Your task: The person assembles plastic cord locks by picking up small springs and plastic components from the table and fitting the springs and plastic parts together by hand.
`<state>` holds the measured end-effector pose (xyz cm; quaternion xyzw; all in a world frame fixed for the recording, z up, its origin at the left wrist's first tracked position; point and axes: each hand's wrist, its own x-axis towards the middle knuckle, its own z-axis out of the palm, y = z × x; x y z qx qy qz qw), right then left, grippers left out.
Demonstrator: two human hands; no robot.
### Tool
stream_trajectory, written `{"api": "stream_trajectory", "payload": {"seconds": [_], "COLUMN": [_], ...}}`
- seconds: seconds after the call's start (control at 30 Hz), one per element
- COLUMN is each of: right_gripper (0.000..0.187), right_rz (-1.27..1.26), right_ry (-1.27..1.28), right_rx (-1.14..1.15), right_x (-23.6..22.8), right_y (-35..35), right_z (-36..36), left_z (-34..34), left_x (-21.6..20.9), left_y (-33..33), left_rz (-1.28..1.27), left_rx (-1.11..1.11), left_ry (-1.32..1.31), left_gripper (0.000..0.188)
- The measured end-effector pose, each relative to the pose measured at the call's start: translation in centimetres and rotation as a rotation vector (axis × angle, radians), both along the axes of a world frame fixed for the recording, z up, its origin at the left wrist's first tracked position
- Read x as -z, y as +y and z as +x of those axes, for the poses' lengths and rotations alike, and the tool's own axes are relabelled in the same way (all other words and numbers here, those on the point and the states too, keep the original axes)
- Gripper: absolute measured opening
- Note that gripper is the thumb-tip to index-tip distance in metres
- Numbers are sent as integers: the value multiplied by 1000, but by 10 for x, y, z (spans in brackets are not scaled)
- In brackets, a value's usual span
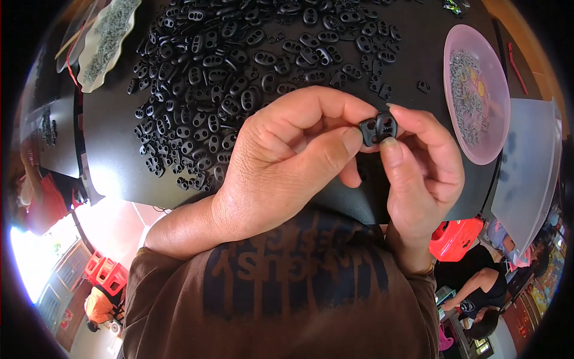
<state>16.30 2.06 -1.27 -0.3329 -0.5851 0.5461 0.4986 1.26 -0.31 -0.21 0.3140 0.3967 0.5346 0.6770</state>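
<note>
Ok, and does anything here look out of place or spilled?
Only mildly: one black piece lies alone between the main pile and the pink bowl, apart from the others. The held black parts show no obvious damage, and I see no clear spill.

You are catching strong light from the lower left, where glare is whitening your flat, glossy dark-grey tabletop [113,140]. Your fisheye view is bending straight edges and blackening its corners.

Large capital letters [266,268] on the chest of a brown shirt [287,329], beside the near edge of the counter [128,158], pale mark [468,306] on a black shirt [469,263], too small for reading
</note>
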Motion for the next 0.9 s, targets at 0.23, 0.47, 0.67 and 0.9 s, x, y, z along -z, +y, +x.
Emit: {"api": "stream_trajectory", "payload": {"seconds": [0.23,0.47,0.67,0.9], "right_gripper": [26,25,24,23], "right_rz": [-131,-132,-147,-222], "right_ry": [126,123,164,218], "right_rx": [-37,-37,-54,-59], "right_x": [0,-2,0,-3], "right_y": [0,-1,0,-2], "right_z": [2,1,1,1], "left_z": [-1,0,0,1], "left_x": [3,1,0,3], "left_y": [0,0,0,-1], "left_rz": [34,23,27,201], "left_rx": [44,39,5,19], "left_ry": [43,44,93,223], "left_gripper": [22,24,21,23]}}
